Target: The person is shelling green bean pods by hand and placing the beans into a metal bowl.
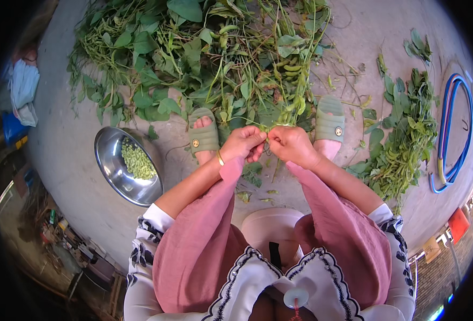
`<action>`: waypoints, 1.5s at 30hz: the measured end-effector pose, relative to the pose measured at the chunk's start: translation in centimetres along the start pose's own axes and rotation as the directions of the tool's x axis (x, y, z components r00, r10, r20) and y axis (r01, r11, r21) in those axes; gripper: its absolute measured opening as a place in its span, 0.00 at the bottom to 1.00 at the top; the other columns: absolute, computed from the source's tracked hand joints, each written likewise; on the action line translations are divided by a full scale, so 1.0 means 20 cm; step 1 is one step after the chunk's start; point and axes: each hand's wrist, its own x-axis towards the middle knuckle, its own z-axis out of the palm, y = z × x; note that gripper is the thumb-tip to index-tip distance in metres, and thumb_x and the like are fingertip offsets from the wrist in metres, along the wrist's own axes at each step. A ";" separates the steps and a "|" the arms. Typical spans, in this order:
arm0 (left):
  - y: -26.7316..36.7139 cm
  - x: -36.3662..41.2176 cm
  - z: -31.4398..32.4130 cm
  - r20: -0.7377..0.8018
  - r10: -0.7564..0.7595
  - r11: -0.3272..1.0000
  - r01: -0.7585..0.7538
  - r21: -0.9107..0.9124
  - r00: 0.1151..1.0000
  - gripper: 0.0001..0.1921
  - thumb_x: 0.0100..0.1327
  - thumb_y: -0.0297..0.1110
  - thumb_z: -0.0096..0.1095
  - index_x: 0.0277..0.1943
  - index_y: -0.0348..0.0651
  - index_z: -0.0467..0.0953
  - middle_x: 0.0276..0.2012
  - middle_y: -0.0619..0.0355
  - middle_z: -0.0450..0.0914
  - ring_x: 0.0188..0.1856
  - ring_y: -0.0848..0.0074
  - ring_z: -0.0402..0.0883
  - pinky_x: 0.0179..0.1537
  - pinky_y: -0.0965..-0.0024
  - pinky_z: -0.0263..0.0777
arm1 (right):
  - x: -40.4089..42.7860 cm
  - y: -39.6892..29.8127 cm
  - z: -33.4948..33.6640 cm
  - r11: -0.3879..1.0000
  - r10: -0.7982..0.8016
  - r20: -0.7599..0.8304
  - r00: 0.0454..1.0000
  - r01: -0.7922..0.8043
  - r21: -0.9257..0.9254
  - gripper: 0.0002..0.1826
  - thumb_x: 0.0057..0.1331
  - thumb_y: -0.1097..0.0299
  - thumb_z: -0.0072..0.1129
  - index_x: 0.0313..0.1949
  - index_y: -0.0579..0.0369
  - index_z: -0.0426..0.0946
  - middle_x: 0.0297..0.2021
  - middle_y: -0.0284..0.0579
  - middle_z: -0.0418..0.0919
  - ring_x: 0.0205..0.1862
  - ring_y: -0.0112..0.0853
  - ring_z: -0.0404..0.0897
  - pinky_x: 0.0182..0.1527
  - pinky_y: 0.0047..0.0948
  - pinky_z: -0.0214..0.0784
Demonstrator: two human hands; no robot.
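Note:
My left hand (242, 141), with a gold bangle at the wrist, meets my right hand (290, 143) between my green slides. A small green bean pod (263, 129) shows between the pinched fingertips of both hands; much of it is hidden by the fingers. Just beyond them, a bean plant stem with plump pods (294, 106) reaches back into a large heap of uprooted bean plants (204, 60). To the left, a tilted stainless steel bowl (107, 164) contains shelled green beans (137, 161).
At right lies a smaller pile of podded bean plants (401, 148), with a coiled blue hose (467, 116) beyond it. Fallen leaves and pods (244, 196) dot the concrete floor (188, 188). A blue bucket (13, 128) and a pale plastic bag (24, 90) are at far left.

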 end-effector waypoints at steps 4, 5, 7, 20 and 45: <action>-0.01 0.00 0.02 0.000 0.036 0.998 -0.036 0.057 0.999 0.11 0.65 0.36 0.52 0.27 0.43 0.69 0.18 0.63 0.72 0.14 0.83 0.69 0.13 0.81 0.58 | 0.00 0.00 0.00 0.960 -0.196 -0.037 0.980 0.185 -0.209 0.05 0.47 0.72 0.54 0.19 0.57 0.68 0.16 0.49 0.72 0.18 0.43 0.73 0.23 0.38 0.66; -0.01 0.00 0.01 0.013 0.049 0.995 -0.050 0.090 0.999 0.11 0.65 0.36 0.52 0.27 0.43 0.69 0.18 0.63 0.72 0.14 0.83 0.69 0.13 0.80 0.58 | 0.00 0.00 0.01 0.960 -0.197 -0.037 0.980 0.186 -0.208 0.05 0.47 0.72 0.54 0.19 0.57 0.68 0.16 0.49 0.72 0.18 0.43 0.73 0.23 0.38 0.66; -0.01 -0.01 0.02 0.035 0.064 0.990 -0.068 0.125 0.997 0.12 0.66 0.36 0.52 0.27 0.42 0.68 0.18 0.63 0.72 0.14 0.83 0.70 0.13 0.80 0.59 | -0.01 0.01 0.01 0.945 -0.282 -0.065 0.957 0.265 -0.194 0.06 0.46 0.73 0.54 0.18 0.57 0.67 0.16 0.48 0.71 0.18 0.43 0.73 0.21 0.38 0.65; -0.06 -0.02 0.00 0.273 0.086 0.989 -0.114 0.089 0.958 0.13 0.66 0.38 0.51 0.29 0.39 0.66 0.18 0.63 0.69 0.16 0.82 0.69 0.17 0.78 0.63 | -0.05 0.06 -0.01 0.864 0.132 0.220 0.967 -0.221 0.453 0.04 0.51 0.77 0.52 0.20 0.58 0.68 0.15 0.30 0.67 0.18 0.18 0.62 0.21 0.20 0.54; 0.01 -0.01 0.00 0.061 0.004 0.997 -0.010 0.082 0.998 0.07 0.60 0.29 0.47 0.28 0.38 0.68 0.18 0.59 0.70 0.14 0.80 0.67 0.15 0.78 0.59 | 0.00 0.08 0.06 0.531 0.358 0.326 0.875 -0.478 0.700 0.04 0.54 0.74 0.53 0.23 0.58 0.71 0.18 0.33 0.71 0.18 0.19 0.65 0.20 0.20 0.58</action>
